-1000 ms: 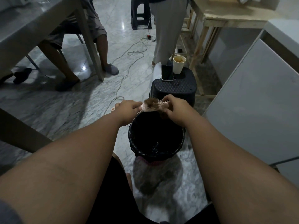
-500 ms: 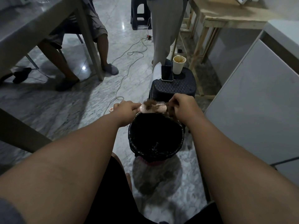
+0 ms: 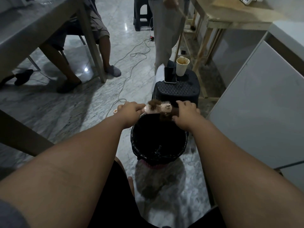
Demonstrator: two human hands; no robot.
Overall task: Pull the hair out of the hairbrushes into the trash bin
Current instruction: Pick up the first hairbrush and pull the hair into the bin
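I hold one pink hairbrush (image 3: 158,108) over the far rim of one black-lined trash bin (image 3: 158,142) so loosened strands can drop inside; my left hand (image 3: 130,110) is clenched on its handle, while my right hand (image 3: 186,111) pinches a brown hair clump (image 3: 166,116) hanging below the bristles.

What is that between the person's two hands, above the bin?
In the head view, a pink hairbrush clogged with brown hair spans the gap between the left hand and right hand.
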